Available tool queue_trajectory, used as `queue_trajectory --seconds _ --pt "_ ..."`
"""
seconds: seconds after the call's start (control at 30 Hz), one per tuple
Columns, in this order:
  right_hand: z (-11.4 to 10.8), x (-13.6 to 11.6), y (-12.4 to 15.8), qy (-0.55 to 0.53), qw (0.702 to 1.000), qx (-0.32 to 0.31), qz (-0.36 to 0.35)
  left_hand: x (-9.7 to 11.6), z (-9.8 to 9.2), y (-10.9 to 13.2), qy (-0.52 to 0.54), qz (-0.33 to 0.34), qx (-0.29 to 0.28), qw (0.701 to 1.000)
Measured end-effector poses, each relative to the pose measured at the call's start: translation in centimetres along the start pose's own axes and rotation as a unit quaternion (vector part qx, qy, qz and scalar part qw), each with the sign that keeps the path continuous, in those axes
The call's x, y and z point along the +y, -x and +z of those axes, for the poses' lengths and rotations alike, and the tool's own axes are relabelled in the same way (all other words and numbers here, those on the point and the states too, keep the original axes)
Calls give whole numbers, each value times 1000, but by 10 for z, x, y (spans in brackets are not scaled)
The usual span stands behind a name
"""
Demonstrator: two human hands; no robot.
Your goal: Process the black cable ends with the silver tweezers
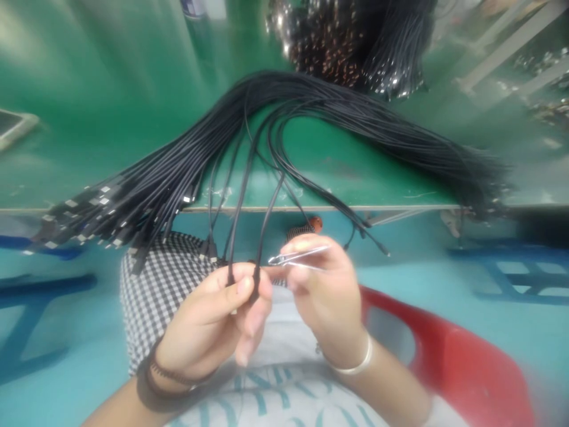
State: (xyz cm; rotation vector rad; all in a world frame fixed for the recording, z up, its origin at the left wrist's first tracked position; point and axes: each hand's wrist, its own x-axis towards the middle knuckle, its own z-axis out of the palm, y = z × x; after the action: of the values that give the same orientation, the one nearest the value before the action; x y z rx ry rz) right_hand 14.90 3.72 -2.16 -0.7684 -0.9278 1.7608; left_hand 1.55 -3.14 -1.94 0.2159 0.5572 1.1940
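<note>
While the left hand, below the table edge, pinches two black cable ends, the right hand grips metal tweezers pointed at them. Only these two ends are in work. The cable bundle lies draped across the table, with a further heap of cables beyond it.

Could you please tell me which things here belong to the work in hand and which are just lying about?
In use: left hand pinching two cable ends; right hand holding tweezers; black cable bundle draped over the green table.
Lying about: red chair; flat pale object at far left; checked cloth.
</note>
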Motion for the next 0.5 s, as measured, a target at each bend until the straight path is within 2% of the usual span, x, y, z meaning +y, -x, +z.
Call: queue_trajectory --seconds 0.13,0.23,0.3,0.37,0.4,0.43,0.5 --pt "-2 0 -3 -61 998 -16 29 0 1 -2 -15 -8 8 1000" --pt "-4 -8 -1 -46 994 -89 48 -2 1 -4 -90 -3 44 995" --pt "-8 -19 -2 28 990 -124 63 -3 1 -5 -154 -11 60 986" --pt "-20 -34 -7 181 978 -91 42 -4 0 -3 -204 -39 67 976" --pt "-28 -42 -11 280 959 -36 13 -4 -2 -1 -220 -59 70 971" --pt "-37 -50 -15 385 922 35 -26 -3 -3 2 -229 -81 72 967" --pt "-55 -64 -22 550 811 179 -94 -2 -6 8 -252 -125 72 957"
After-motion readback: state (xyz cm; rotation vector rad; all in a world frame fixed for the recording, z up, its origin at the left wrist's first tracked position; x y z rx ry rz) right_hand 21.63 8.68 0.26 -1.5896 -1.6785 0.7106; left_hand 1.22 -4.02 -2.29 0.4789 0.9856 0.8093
